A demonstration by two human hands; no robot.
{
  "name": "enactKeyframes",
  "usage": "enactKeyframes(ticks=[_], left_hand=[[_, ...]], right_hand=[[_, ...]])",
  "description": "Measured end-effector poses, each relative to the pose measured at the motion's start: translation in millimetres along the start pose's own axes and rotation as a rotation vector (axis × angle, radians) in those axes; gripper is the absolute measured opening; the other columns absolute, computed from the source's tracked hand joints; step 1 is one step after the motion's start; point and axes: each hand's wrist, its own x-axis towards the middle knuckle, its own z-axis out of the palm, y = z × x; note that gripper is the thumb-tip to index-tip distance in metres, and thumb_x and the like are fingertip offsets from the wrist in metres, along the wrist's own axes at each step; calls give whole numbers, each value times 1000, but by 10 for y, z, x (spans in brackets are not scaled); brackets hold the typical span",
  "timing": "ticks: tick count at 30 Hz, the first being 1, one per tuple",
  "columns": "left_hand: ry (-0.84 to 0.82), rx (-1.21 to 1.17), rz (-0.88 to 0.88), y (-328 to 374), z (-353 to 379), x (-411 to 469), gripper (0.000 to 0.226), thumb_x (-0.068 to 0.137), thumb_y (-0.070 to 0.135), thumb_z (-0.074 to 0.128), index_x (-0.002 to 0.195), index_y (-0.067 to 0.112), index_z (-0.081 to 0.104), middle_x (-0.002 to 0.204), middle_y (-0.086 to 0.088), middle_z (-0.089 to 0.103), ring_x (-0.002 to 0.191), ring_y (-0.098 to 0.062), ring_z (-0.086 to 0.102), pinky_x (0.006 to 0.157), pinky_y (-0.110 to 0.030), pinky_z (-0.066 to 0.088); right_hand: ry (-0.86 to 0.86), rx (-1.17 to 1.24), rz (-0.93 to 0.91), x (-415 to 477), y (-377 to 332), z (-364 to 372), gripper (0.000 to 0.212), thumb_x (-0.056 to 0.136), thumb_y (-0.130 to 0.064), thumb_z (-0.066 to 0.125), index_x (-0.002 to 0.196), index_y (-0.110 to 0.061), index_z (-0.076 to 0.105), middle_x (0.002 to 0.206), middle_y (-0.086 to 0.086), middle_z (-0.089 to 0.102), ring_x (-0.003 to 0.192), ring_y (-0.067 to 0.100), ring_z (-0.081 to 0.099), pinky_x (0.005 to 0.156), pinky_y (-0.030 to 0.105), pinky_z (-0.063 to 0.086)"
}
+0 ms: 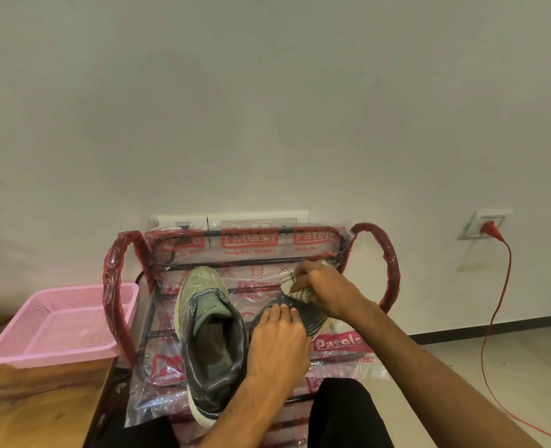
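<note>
Person seated, both hands on a dark shoe that lies on the plastic-wrapped seat of a chair with red armrests, just right of a green shoe, the two close together or touching. Left hand comes over the near and middle part of the dark shoe, fingers curled down on its upper, clamping it in place. Right hand is at the far end, fingers bunched tight round a pale cloth with dark stitching, and the cloth is pressed on the shoe's far part. Looks like wiping or polishing, mid-task by my guess. Key relation: the dark shoe's long axis runs away from the person, angled a bit right, toward the chair back. The right hand is nearer the far end, the left nearer the lap end. The rest of the upper lies from the cloth back toward the left-hand fingers, so the next stroke probably pulls along that axis toward the body. Heel is hidden under the left hand and I can't tell the toe's exact spot. Pale sole edge shows at right. Pink basket sits on the wooden tabletop at left, well apart. Red cable hangs from a wall socket at right.
</note>
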Motion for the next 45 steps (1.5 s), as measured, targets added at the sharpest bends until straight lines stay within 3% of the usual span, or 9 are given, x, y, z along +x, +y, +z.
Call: enactKeyframes(ticks=[4,10,16,20,25,30,33,41,45], left_hand=[[-4,-19,3,8,-8,-13,50,97,42,45,132,7,48,133,-11,54,127,-25,42,110,-36,30],[-17,0,17,11,19,-43,63,98,43,44,145,3,33,147,-15,41,139,-27,31,118,-38,20],[1,-18,9,-6,37,-49,63,98,44,44,145,4,33,148,-15,40,140,-26,31,119,-36,18],[-1,-20,22,11,29,-54,64,99,43,43,147,4,30,150,-15,37,142,-26,28,120,-37,16],[-4,-39,2,-2,37,-55,62,99,44,42,147,5,31,151,-14,36,142,-24,28,120,-36,16],[-4,-31,20,22,26,-68,63,100,41,43,148,4,28,153,-15,33,143,-26,25,120,-37,14],[-3,-43,15,16,27,-83,63,100,41,42,149,4,26,154,-15,31,144,-27,22,120,-37,13],[-18,-79,1,47,16,-114,66,100,39,43,151,6,18,158,-16,20,147,-28,13,120,-38,17],[-14,-88,-20,75,-45,-61,58,98,37,49,145,11,27,148,-12,32,140,-27,27,116,-38,27]], right_hand=[[-101,175,-19,-64,-18,19,40,84,6,59,115,-16,71,129,1,54,119,15,48,96,21,39],[70,-132,63,-124,34,140,43,84,-22,73,126,-21,64,136,4,51,127,21,44,104,30,38],[73,7,-12,-145,-92,240,37,86,-10,66,122,-19,67,126,2,54,117,17,47,96,27,40],[125,-114,120,-128,-6,264,44,78,-22,79,120,-20,68,134,7,53,126,24,48,103,35,42],[84,-151,-13,-80,-124,311,41,75,-22,81,114,-20,71,129,4,55,120,21,50,102,35,43],[72,-266,142,-51,-1,272,49,66,-31,87,112,-20,72,126,7,58,120,26,53,99,38,46],[69,-215,109,-72,27,298,50,65,-29,89,111,-22,73,120,5,61,113,24,58,92,36,51],[244,-8,410,-131,210,131,42,85,-17,72,126,-21,64,133,3,50,121,22,49,101,37,45],[269,135,443,-131,198,161,41,87,-11,70,126,-21,63,128,1,50,116,20,50,97,33,48]])
